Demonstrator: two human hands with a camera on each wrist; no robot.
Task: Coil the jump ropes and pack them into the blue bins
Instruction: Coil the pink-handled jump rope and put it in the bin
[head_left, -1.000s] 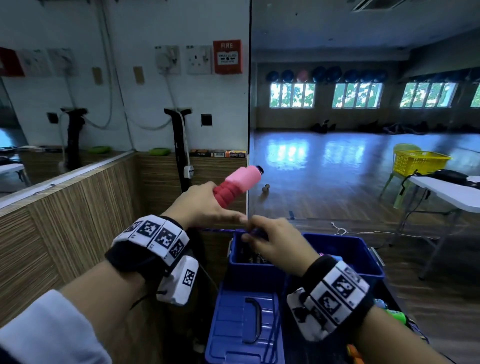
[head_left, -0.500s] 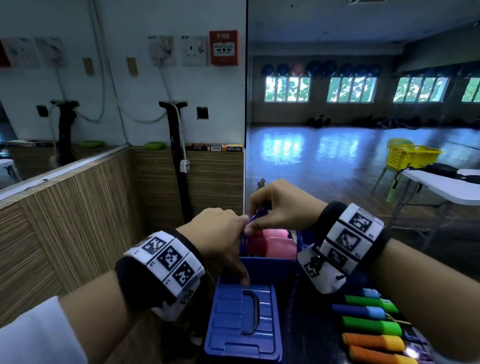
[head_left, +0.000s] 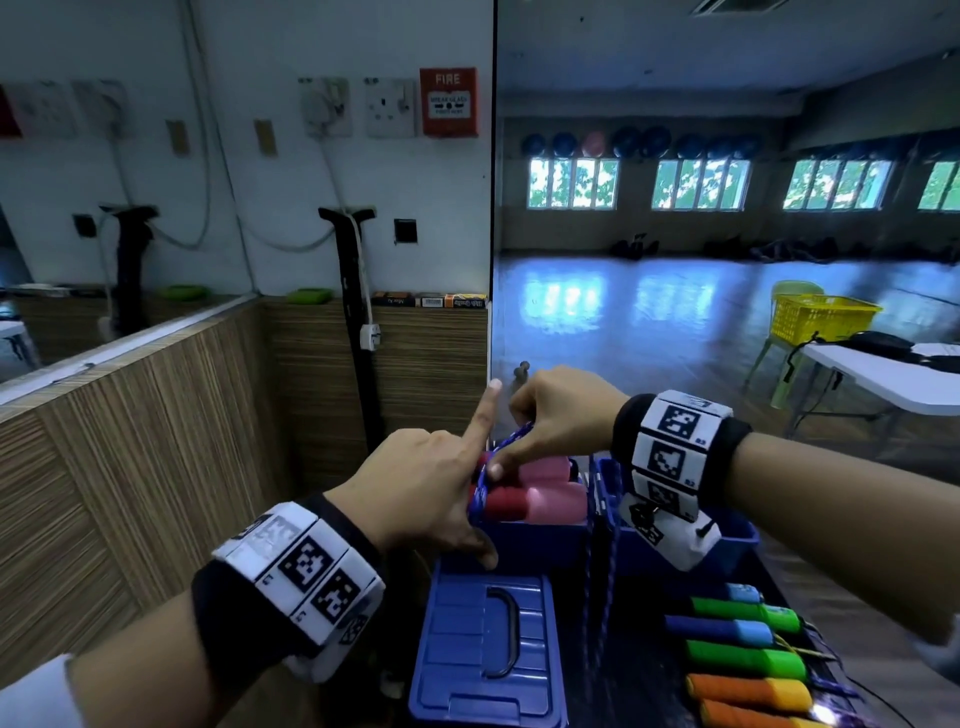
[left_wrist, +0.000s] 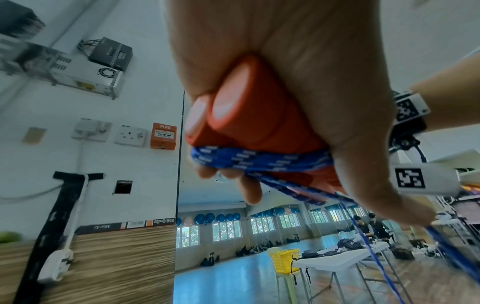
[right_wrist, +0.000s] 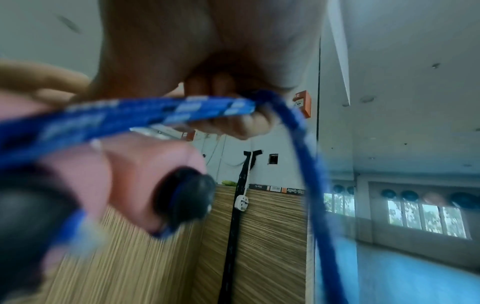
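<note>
My left hand (head_left: 431, 493) grips the two red-and-pink jump rope handles (head_left: 535, 501) side by side just over the left blue bin (head_left: 530, 540), its index finger pointing straight up. The wrist view shows its fingers curled round the red handle ends (left_wrist: 254, 123) with the blue rope (left_wrist: 259, 160) wound across them. My right hand (head_left: 556, 415) sits just above and pinches a loop of that blue rope (head_left: 511, 441) at the handles. Close to its wrist camera are the taut rope (right_wrist: 182, 111) and a pink handle (right_wrist: 145, 164). The rope's slack (head_left: 597, 571) hangs down between the bins.
A second blue bin (head_left: 727, 540) stands to the right, partly behind my right wrist. A blue lid (head_left: 483, 649) with a handle lies in front. Several other rope handles, green, blue and orange (head_left: 748, 665), lie at the lower right. A wood-panelled wall (head_left: 156, 441) runs along the left.
The handles came down from chest height to the left bin. My right hand rose above them, drawing the blue rope over. My left index finger has straightened upward.
</note>
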